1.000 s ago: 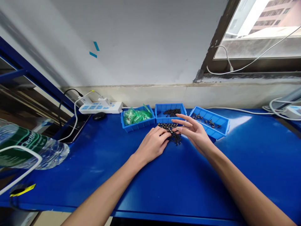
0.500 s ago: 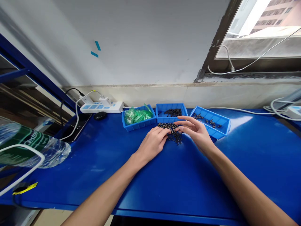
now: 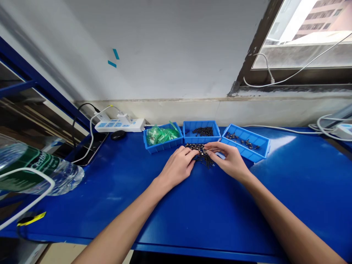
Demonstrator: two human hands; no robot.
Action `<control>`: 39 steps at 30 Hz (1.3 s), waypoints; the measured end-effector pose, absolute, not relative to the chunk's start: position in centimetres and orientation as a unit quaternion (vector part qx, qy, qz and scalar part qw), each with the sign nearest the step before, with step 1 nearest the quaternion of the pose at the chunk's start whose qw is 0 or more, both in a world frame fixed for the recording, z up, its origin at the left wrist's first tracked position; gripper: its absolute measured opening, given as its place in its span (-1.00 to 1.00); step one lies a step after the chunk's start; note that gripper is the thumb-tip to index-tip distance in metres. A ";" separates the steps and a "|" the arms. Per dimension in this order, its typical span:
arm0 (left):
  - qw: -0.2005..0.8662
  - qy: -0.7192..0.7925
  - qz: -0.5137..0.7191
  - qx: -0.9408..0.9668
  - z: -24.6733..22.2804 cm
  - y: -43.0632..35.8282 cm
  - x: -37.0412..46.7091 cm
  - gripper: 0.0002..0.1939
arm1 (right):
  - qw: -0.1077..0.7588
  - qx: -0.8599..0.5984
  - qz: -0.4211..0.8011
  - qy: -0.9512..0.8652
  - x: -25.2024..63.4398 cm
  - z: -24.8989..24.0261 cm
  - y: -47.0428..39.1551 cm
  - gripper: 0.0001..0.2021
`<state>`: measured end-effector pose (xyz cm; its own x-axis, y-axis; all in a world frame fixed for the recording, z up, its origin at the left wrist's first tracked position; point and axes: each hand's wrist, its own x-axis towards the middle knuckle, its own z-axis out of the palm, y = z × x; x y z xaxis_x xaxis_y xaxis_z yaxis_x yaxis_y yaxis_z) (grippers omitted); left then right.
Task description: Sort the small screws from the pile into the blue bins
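A pile of small dark screws [image 3: 206,160], some with brassy parts, lies on the blue table between my hands. My left hand [image 3: 178,161] rests at the pile's left side, its fingers bent and close together. Their tips touch the screws, and whatever they pinch is hidden. From the right, my right hand [image 3: 227,157] reaches over the pile, fingers stretched out with a gap between them and the thumb. Behind the pile, a blue bin [image 3: 202,139] holds black screws. To its right, an angled blue bin [image 3: 260,157] contains scattered dark and brassy screws.
A third blue bin [image 3: 164,147] with green plastic bags stands at the left. Near the wall are a white power strip [image 3: 134,125] and a black mouse-like object [image 3: 118,135]. A large water bottle [image 3: 55,176] lies at the table's left. A white cable [image 3: 280,129] runs along the wall.
My right hand has come down and closer to the screw pile, its fingertips now among the screws. The left hand has stayed nearly in place.
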<state>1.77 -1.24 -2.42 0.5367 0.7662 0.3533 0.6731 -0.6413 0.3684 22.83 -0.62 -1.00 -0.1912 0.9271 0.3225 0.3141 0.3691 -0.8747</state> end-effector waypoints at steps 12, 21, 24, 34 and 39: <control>0.163 0.407 0.352 0.827 -1.6 -1.6 2.0 -0.82 | 0.444 -0.438 0.344 -0.701 22.8 -0.7 -0.8 -0.79; 0.233 0.401 0.419 0.780 -1.2 -2.0 2.3 -0.87 | 0.397 -0.424 0.490 -0.650 22.5 -0.4 -1.0 -0.72; 0.229 0.405 0.401 0.789 -1.1 -2.0 2.3 -0.89 | 0.397 -0.437 0.519 -0.619 22.5 -0.3 -0.9 -0.69; 0.139 0.384 0.350 0.843 -1.0 -1.8 1.6 -0.92 | 0.429 -0.458 0.492 -0.603 23.3 0.1 -0.3 -0.78; 0.096 0.292 0.231 0.923 -1.4 -1.8 1.5 -0.78 | 0.539 -0.407 0.492 -0.549 22.9 -0.4 0.2 -0.54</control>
<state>1.54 -1.79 -1.37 0.7227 0.5839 0.3698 0.4950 -0.8107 0.3126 22.91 0.23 -0.45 -0.0870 0.9776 0.1917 -0.0832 0.1846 -0.9793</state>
